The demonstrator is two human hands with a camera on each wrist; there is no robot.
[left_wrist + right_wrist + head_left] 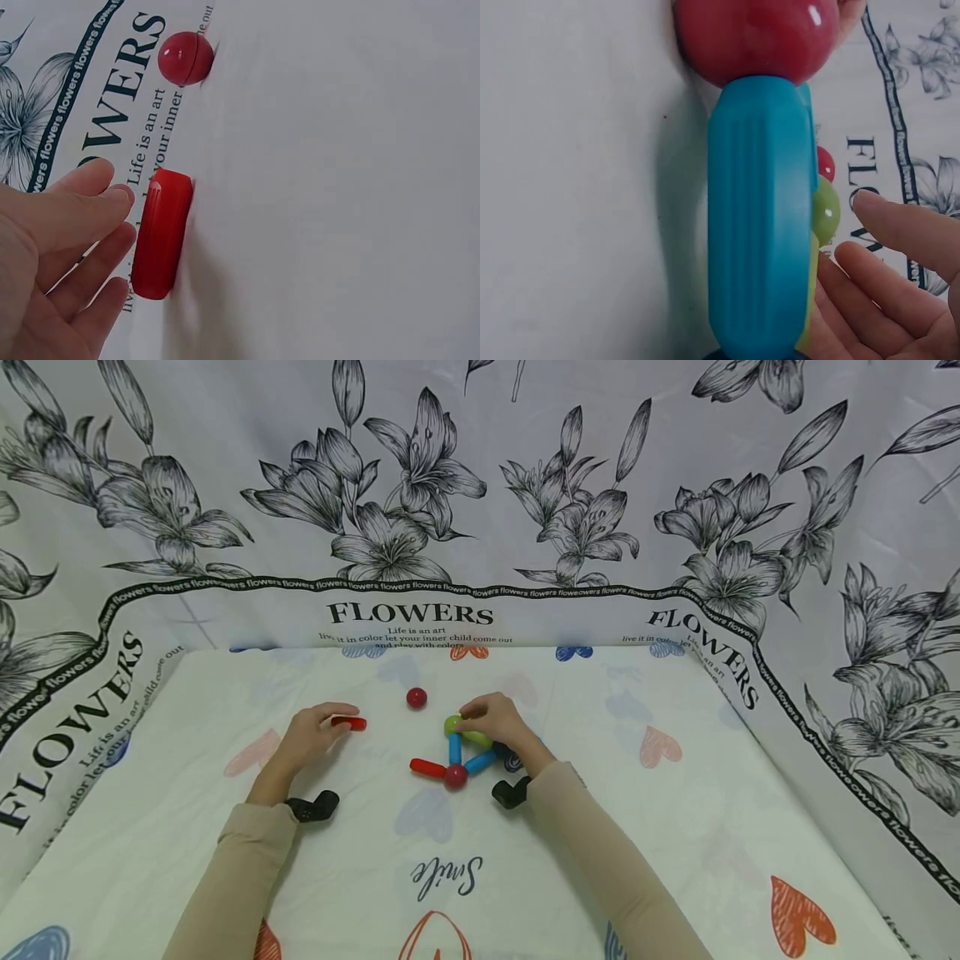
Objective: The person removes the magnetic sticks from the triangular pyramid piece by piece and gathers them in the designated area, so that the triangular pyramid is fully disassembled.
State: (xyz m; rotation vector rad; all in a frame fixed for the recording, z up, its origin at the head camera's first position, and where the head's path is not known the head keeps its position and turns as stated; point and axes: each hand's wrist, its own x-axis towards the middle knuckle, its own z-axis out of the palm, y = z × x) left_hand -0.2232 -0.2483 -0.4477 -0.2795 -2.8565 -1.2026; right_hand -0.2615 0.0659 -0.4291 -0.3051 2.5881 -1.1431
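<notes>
Near the left hand (311, 735) lies a red rod (161, 234). In the left wrist view the rod is just beyond the loosely bent fingers, and whether they touch it is unclear. A red ball (416, 697) sits farther back. The right hand (495, 718) is over a joined figure, its thumb beside the light green ball (825, 212) with a gap in the right wrist view. Blue rods (455, 748) run from a dark red ball (455, 777) to the green ball and toward the dark corner. Another red rod (427, 767) points left from the dark red ball. A light green rod (477, 739) is partly hidden by the hand.
A white cloth (375, 877) printed with hearts covers the table. Behind it hangs a flower-printed curtain (420, 485). Black wrist devices (315, 807) show beside both wrists.
</notes>
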